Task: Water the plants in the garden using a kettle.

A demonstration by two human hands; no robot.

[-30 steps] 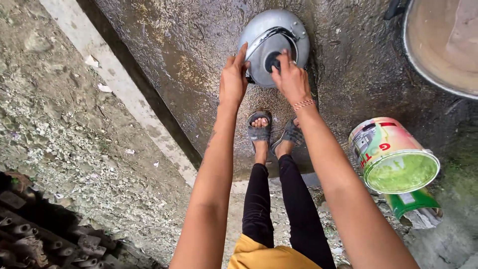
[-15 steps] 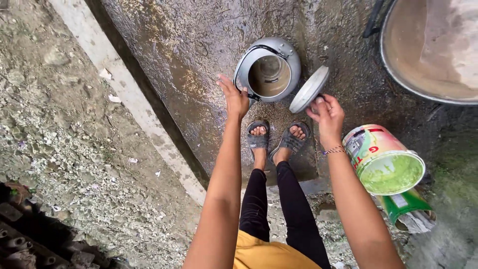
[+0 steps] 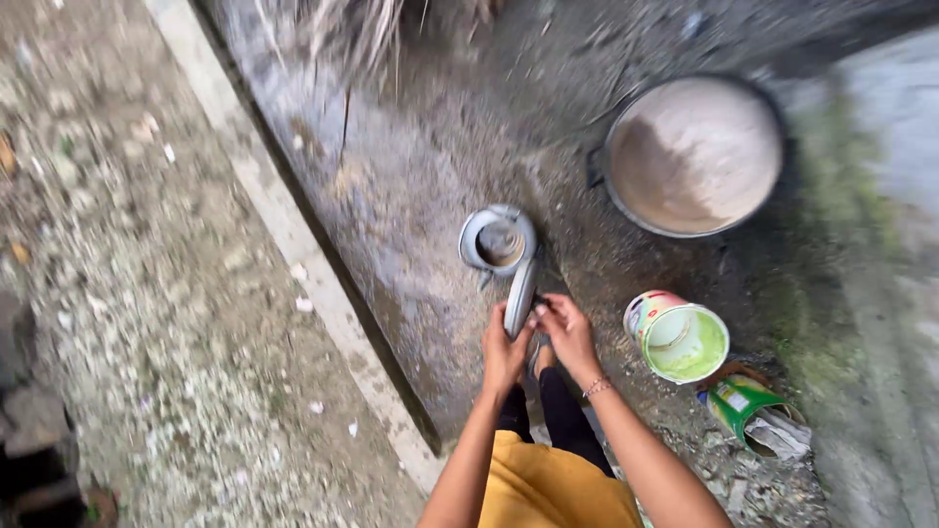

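Your left hand [image 3: 504,354] and right hand [image 3: 565,332] are together, both clamped on the metal lid [image 3: 520,296], held on edge just below the open kettle [image 3: 498,241]. Right of the lid stands a tin can [image 3: 679,337]; the large pan [image 3: 693,154] sits beyond it.

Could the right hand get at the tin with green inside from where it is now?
Probably yes. The right hand shares the lid with the left hand, so it is occupied, but the tin lies just to its right on the wet ground with nothing between them.
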